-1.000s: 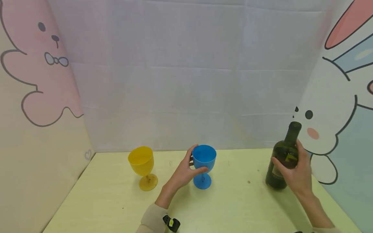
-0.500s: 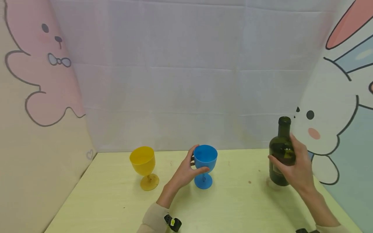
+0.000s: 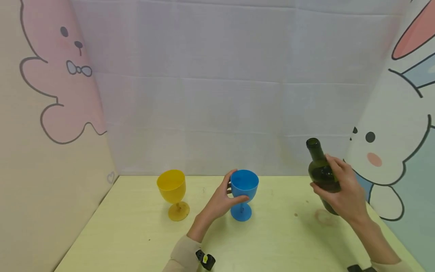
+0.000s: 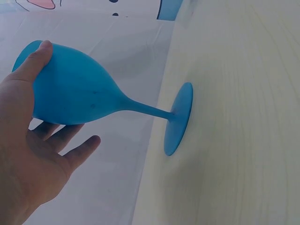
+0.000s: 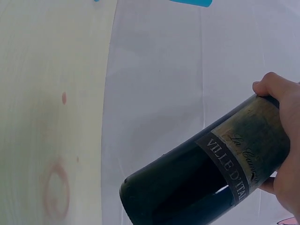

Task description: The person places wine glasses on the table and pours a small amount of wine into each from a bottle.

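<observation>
A blue plastic goblet [image 3: 244, 190] stands upright on the table, and my left hand [image 3: 217, 204] holds it by the bowl. In the left wrist view, the thumb lies along the bowl of the blue goblet [image 4: 70, 89] with the fingers on its other side; its foot rests on the tabletop. My right hand [image 3: 348, 200] grips a dark green wine bottle [image 3: 318, 168] around the body. The bottle is off the table, its neck leaning left. The right wrist view shows the label [image 5: 239, 159] on the bottle. Left of my left hand stands a yellow goblet [image 3: 172, 189].
The pale wooden table [image 3: 272, 241] has a faint reddish ring mark [image 3: 324, 217] below the bottle. A white cloth [image 3: 217, 94] hangs behind the table. Cartoon-printed panels [image 3: 384, 151] close in both sides.
My right hand has lifted the wine bottle off the table and moved it left; its neck now leans left instead of right. The left hand stays on the blue goblet. The view has shifted slightly.
</observation>
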A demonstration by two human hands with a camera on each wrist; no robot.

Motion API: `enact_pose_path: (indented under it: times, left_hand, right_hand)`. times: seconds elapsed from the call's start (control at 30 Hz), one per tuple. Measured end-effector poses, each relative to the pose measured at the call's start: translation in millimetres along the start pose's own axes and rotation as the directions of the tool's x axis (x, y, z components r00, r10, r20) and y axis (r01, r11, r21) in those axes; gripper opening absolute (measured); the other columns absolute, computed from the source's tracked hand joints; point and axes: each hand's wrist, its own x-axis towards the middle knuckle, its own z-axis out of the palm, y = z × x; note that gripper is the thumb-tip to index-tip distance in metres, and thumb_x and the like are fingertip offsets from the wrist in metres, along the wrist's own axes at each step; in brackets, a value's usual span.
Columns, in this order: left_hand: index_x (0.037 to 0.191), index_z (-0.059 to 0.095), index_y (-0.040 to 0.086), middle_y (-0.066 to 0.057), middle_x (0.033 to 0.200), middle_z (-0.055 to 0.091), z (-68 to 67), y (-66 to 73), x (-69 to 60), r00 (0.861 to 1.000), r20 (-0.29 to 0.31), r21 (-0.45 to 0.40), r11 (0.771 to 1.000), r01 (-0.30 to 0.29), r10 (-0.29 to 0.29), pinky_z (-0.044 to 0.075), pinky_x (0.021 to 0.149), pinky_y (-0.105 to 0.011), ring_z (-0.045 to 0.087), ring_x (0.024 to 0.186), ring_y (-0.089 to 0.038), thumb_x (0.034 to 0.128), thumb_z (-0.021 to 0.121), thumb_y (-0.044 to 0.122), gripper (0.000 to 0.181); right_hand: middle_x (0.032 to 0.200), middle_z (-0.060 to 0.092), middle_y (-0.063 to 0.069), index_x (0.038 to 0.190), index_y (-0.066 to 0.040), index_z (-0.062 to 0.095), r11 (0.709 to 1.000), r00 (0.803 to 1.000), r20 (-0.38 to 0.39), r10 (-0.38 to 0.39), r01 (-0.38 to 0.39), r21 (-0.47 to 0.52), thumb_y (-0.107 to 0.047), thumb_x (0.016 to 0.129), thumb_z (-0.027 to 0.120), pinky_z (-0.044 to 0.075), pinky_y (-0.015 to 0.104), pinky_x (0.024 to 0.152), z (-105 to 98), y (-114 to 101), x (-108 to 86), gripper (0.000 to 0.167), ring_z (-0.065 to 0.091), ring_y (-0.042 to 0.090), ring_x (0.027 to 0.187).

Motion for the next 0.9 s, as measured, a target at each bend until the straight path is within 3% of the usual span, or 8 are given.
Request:
enact_pose_path:
  times: [0.1,0.2,0.37,0.53,0.9]
  left_hand:
    - [0.155,0.022,0.039,-0.009,0.155,0.040,0.0,0.3,-0.2,1.000,0.003,-0.002,1.000,-0.006,0.006,0.048,0.101,-0.061,0.048,0.134,-0.038,0.0844,0.075,0.050,0.089]
    - [0.156,0.021,0.038,-0.007,0.156,0.040,-0.2,1.0,-0.2,1.000,0.004,0.002,1.000,-0.001,0.001,0.048,0.101,-0.060,0.048,0.135,-0.038,0.0835,0.075,0.053,0.091]
    - [0.155,0.021,0.040,-0.007,0.156,0.039,-0.2,1.4,0.1,1.000,0.001,0.006,1.000,0.000,0.000,0.048,0.100,-0.060,0.048,0.135,-0.038,0.0834,0.074,0.054,0.090]
    - [0.154,0.021,0.042,-0.007,0.156,0.040,-0.1,0.8,0.5,1.000,-0.001,0.007,1.000,-0.004,0.004,0.048,0.100,-0.061,0.048,0.135,-0.038,0.0845,0.075,0.051,0.088]
    - [0.155,0.022,0.038,-0.009,0.156,0.040,-0.3,3.6,-1.9,1.000,-0.008,0.007,1.000,0.009,-0.009,0.048,0.100,-0.061,0.048,0.135,-0.039,0.0836,0.075,0.051,0.090]
  right_hand:
    - [0.130,0.057,0.025,0.142,-0.010,0.054,0.997,0.998,0.013,-0.064,0.064,-0.044,-0.073,0.082,0.053,0.044,0.023,0.064,0.5,-1.3,3.8,0.087,0.059,0.038,0.096]
    - [0.129,0.059,0.023,0.140,-0.010,0.056,0.990,0.992,0.023,-0.123,0.124,-0.073,-0.072,0.084,0.052,0.045,0.034,0.052,1.1,-1.7,7.2,0.084,0.062,0.036,0.091]
    - [0.129,0.061,0.018,0.138,-0.012,0.060,0.981,0.984,0.039,-0.172,0.175,-0.088,-0.072,0.085,0.051,0.046,0.038,0.056,4.1,-6.4,12.9,0.080,0.064,0.033,0.092]
    - [0.129,0.059,0.017,0.140,-0.014,0.057,0.971,0.974,0.108,-0.197,0.209,-0.112,-0.075,0.087,0.046,0.051,0.041,0.053,5.6,-11.7,16.5,0.081,0.067,0.031,0.090]
    - [0.131,0.057,0.019,0.144,-0.018,0.053,0.947,0.933,0.230,-0.279,0.306,-0.094,-0.069,0.093,0.041,0.055,0.047,0.054,14.7,-23.6,25.5,0.073,0.068,0.037,0.084]
